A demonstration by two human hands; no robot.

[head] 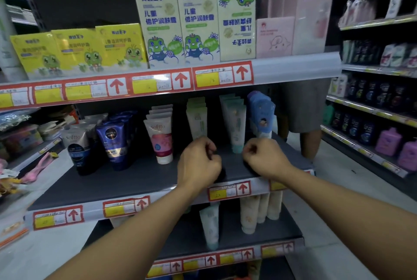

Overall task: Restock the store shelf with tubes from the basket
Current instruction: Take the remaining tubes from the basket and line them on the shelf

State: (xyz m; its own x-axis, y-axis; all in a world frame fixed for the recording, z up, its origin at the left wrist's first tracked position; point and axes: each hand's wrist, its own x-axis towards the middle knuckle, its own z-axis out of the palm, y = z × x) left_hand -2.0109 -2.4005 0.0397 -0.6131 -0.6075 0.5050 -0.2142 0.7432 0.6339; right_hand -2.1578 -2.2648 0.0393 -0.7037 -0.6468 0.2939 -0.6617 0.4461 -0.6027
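Both hands empty w/ curled fingers, left hand (198, 162) & right hand (262, 158); pale green tube (198, 121) just beyond left looks light, squashy: grip mid-body.

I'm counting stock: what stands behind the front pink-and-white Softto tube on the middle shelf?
Behind the pink-and-white Softto tube stands a row of like white tubes, about three crimped tops showing. Their bodies are covered by the front tube, so labels cannot be checked.
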